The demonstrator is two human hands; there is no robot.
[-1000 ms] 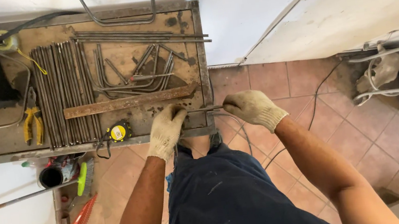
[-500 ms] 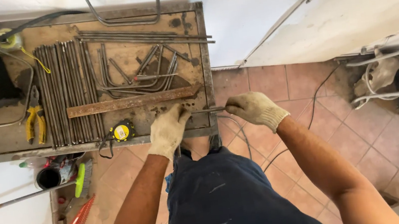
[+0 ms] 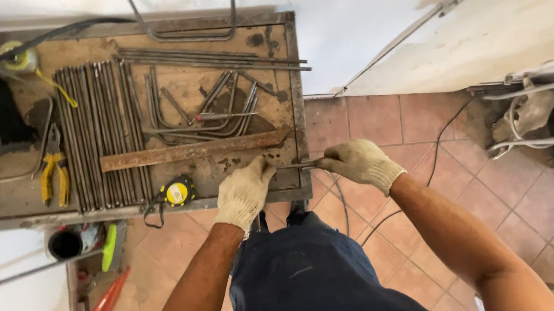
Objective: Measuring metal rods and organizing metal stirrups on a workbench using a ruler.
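Your gloved left hand point(image 3: 245, 192) and right hand point(image 3: 359, 164) both clench a thin steel rod point(image 3: 298, 165) at the workbench point(image 3: 294, 70) corner. If it slips, it'll probably whip your knuckles.

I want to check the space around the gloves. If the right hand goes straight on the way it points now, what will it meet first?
The right hand points left along the thin metal rod toward the left hand. It would probably meet that glove first, at the corner of the workbench, though depth is unclear from above.
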